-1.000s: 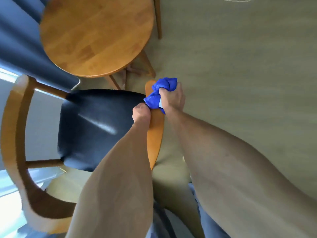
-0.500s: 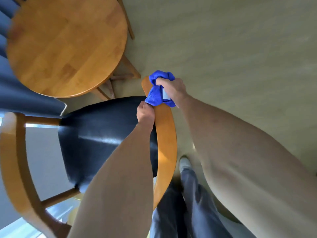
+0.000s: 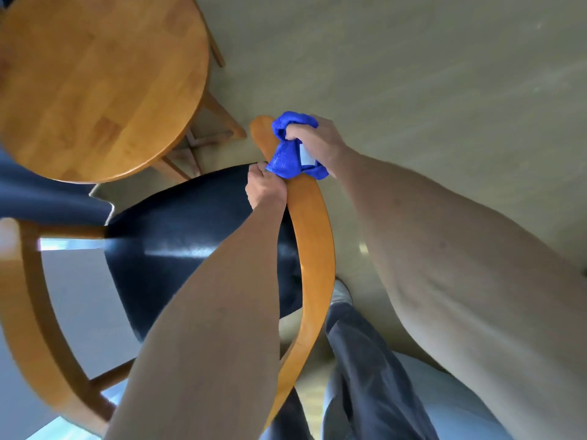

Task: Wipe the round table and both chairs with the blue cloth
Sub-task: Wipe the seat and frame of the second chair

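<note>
I look straight down on a wooden chair point(image 3: 313, 236) with a black seat point(image 3: 178, 236) and a curved top rail. My right hand point(image 3: 317, 144) is shut on the bunched blue cloth point(image 3: 287, 154), pressed against the far end of that rail. My left hand point(image 3: 265, 187) grips the same rail just below the cloth, touching its lower edge. The round wooden table point(image 3: 95, 87) stands at the upper left, beyond the chair.
A second curved wooden piece point(image 3: 28, 315), maybe the other chair's back, arcs along the left edge. A dark blue curtain point(image 3: 47, 195) hangs by a bright window at the left. Beige floor point(image 3: 413, 74) fills the right. My dark trouser leg point(image 3: 359, 360) and shoe are below the rail.
My view has swung, so the table sits further left and more of the rail shows. Both hands stay at the rail's far end, the right still on the cloth.
</note>
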Motion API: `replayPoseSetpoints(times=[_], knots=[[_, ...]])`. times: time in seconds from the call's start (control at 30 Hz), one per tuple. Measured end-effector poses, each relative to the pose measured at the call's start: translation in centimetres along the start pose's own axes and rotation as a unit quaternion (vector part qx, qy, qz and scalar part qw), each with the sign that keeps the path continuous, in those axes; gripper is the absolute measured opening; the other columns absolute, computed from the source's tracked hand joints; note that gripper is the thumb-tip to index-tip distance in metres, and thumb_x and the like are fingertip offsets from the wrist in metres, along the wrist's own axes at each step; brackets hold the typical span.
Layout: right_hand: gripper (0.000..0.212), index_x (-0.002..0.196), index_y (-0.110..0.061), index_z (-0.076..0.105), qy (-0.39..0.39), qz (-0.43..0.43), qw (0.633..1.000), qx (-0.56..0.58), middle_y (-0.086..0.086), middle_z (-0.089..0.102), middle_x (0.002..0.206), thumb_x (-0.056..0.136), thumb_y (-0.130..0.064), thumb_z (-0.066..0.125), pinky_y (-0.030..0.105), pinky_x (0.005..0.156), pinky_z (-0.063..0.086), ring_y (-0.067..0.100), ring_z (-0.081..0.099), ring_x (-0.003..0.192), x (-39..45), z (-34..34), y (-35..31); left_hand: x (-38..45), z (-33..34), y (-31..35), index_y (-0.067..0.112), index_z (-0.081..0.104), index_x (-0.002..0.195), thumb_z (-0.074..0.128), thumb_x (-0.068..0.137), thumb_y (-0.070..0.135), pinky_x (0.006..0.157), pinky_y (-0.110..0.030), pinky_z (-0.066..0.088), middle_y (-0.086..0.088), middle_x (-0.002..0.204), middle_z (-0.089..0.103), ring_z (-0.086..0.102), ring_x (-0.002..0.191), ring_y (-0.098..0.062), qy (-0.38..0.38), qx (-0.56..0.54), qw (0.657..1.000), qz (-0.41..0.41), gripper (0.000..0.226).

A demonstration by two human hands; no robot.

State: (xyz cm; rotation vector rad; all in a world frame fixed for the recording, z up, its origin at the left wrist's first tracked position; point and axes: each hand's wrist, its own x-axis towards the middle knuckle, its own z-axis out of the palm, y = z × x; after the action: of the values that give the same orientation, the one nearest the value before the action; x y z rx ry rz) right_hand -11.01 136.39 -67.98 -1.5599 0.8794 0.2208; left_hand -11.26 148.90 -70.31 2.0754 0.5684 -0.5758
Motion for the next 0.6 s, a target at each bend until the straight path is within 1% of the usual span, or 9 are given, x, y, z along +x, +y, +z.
replayPoseSetpoints(times=[0.07, 0.13, 0.2, 0.23, 0.3, 0.4, 0.47, 0.53, 0.6], knots=[[0.022, 0.085, -0.019, 0.068, 0.022, 0.006, 0.999, 0.023, -0.007, 0.064, 0.074, 0.067, -0.03, 0.064, 0.026, 0.061, 0.047, 0.014, 0.062, 0.068, -1.8, -0.2, 1.3, -0.3, -0.3, -0.5, 0.011, 0.058, 0.102, 0.03, 0.1, 0.034, 0.076, -0.034, 0.045, -0.009, 0.097, 0.062, 0.06, 0.097, -0.034, -0.018, 0.0, 1.0, 0.015, 0.036], [0.028, 0.089, -0.02, 0.069, 0.047, 0.015, 0.998, 0.04, -0.007, 0.066, 0.077, 0.065, -0.033, 0.065, 0.025, 0.059, 0.048, 0.015, 0.064, 0.069, -3.6, -0.1, 2.5, -1.0, -0.9, -1.5, 0.013, 0.059, 0.096, 0.029, 0.099, 0.045, 0.08, -0.038, 0.05, -0.008, 0.093, 0.063, 0.06, 0.088, -0.032, -0.045, 0.009, 0.998, 0.041, 0.043], [0.031, 0.092, -0.022, 0.07, 0.077, 0.027, 0.995, 0.061, -0.005, 0.068, 0.078, 0.063, -0.034, 0.066, 0.023, 0.054, 0.047, 0.016, 0.066, 0.069, -5.5, 0.0, 3.8, -2.2, -1.7, -2.5, 0.016, 0.058, 0.096, 0.033, 0.097, 0.053, 0.074, -0.036, 0.052, -0.002, 0.088, 0.062, 0.058, 0.078, -0.025, -0.084, 0.03, 0.993, 0.076, 0.045], [0.03, 0.092, -0.022, 0.069, 0.093, 0.033, 0.993, 0.072, -0.005, 0.068, 0.078, 0.064, -0.033, 0.066, 0.023, 0.051, 0.047, 0.016, 0.066, 0.068, -6.5, 0.2, 4.4, -2.8, -2.2, -3.1, 0.016, 0.059, 0.105, 0.036, 0.095, 0.056, 0.074, -0.035, 0.052, 0.0, 0.093, 0.064, 0.06, 0.08, -0.023, -0.109, 0.043, 0.989, 0.093, 0.047], [0.029, 0.092, -0.023, 0.069, 0.127, 0.04, 0.987, 0.089, -0.004, 0.067, 0.077, 0.065, -0.033, 0.067, 0.021, 0.048, 0.046, 0.016, 0.065, 0.065, -8.6, 0.6, 5.9, -3.6, -3.3, -4.5, 0.022, 0.055, 0.128, 0.039, 0.089, 0.059, 0.084, -0.039, 0.055, 0.001, 0.11, 0.066, 0.066, 0.091, -0.023, -0.16, 0.07, 0.977, 0.12, 0.056], [0.036, 0.097, -0.023, 0.069, 0.174, 0.046, 0.978, 0.106, -0.003, 0.068, 0.079, 0.064, -0.036, 0.068, 0.023, 0.05, 0.047, 0.017, 0.066, 0.066, -12.1, 1.4, 8.3, -4.6, -5.1, -7.1, 0.03, 0.053, 0.134, 0.043, 0.08, 0.058, 0.083, -0.041, 0.058, 0.0, 0.11, 0.069, 0.068, 0.093, -0.022, -0.206, 0.106, 0.962, 0.147, 0.062], [0.037, 0.099, -0.022, 0.068, 0.201, 0.06, 0.969, 0.127, -0.002, 0.067, 0.079, 0.065, -0.036, 0.068, 0.024, 0.049, 0.046, 0.018, 0.064, 0.064, -14.3, 2.0, 10.1, -5.7, -6.4, -8.9, 0.031, 0.059, 0.128, 0.045, 0.083, 0.051, 0.078, -0.036, 0.059, 0.001, 0.099, 0.07, 0.068, 0.083, -0.018, -0.232, 0.124, 0.952, 0.158, 0.052], [0.039, 0.099, -0.02, 0.068, 0.23, 0.074, 0.957, 0.161, -0.003, 0.063, 0.074, 0.064, -0.036, 0.067, 0.022, 0.044, 0.042, 0.02, 0.059, 0.057, -16.5, 3.0, 11.8, -6.8, -7.2, -10.8, 0.019, 0.067, 0.109, 0.044, 0.087, 0.044, 0.072, -0.034, 0.059, 0.0, 0.084, 0.067, 0.064, 0.068, -0.017, -0.276, 0.149, 0.934, 0.17, 0.04], [0.041, 0.095, -0.018, 0.068, 0.253, 0.091, 0.942, 0.199, -0.004, 0.06, 0.071, 0.06, -0.039, 0.065, 0.023, 0.047, 0.041, 0.02, 0.056, 0.057, -18.6, 4.2, 13.4, -7.8, -7.8, -13.0, 0.009, 0.064, 0.087, 0.044, 0.081, 0.042, 0.069, -0.034, 0.052, -0.004, 0.074, 0.061, 0.056, 0.062, -0.019, -0.294, 0.16, 0.927, 0.168, 0.039]])
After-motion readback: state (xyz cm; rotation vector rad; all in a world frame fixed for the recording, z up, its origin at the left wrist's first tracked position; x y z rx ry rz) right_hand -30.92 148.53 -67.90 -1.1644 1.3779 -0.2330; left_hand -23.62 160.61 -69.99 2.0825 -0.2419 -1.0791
